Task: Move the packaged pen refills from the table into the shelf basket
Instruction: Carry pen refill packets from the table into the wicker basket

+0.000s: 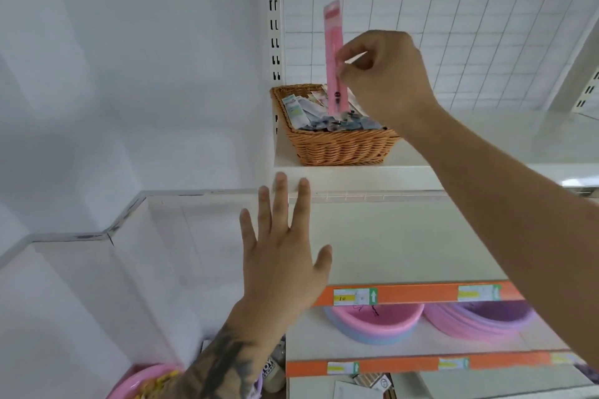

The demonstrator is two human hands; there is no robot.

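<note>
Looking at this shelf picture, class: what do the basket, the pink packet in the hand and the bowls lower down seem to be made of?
Basket: woven wicker or rattan, tan, matte; the plaited strands show.
Pink packet, pinched by the right hand: probably thin glossy plastic film, perhaps with a card backing; it is flat and slightly shiny.
Bowls: likely moulded plastic, smooth pastel pink and purple.

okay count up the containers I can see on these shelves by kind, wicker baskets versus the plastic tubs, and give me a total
Wicker basket: 1, top shelf, packets inside.
Plastic tubs: 2 under the orange shelf edge, a pink tub and a purple tub; each may be a stack.
Total: 3.
</note>
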